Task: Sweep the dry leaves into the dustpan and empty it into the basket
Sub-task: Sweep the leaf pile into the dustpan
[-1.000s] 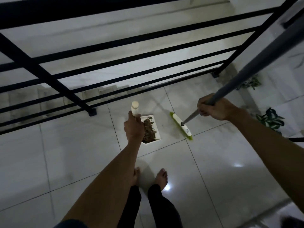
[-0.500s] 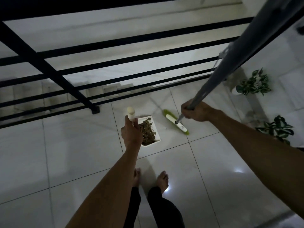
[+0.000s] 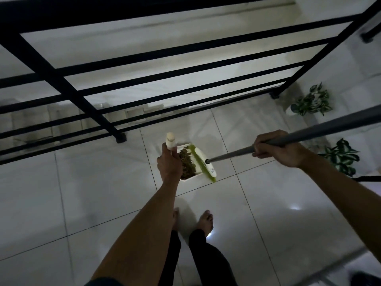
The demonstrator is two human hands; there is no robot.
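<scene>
The left hand [image 3: 169, 164] curls its fingers round the dustpan handle [image 3: 170, 140]. The dustpan [image 3: 192, 176] sits on the tiled floor [image 3: 82, 193], full of dry leaves [image 3: 187, 163]. The broom head [image 3: 205, 163] touches its right edge. The right hand [image 3: 277, 149] grips the broom pole [image 3: 329, 126].

Leaves [image 3: 187, 163] lie in the dustpan [image 3: 192, 177]; broom head [image 3: 204, 162] against its right edge.

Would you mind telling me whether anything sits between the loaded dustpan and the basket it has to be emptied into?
I cannot tell: no basket shows in this view. The dustpan, full of dry leaves, sits on the floor with the left hand gripping its handle. The broom head, steered by the right hand, lies against its open right edge.
</scene>
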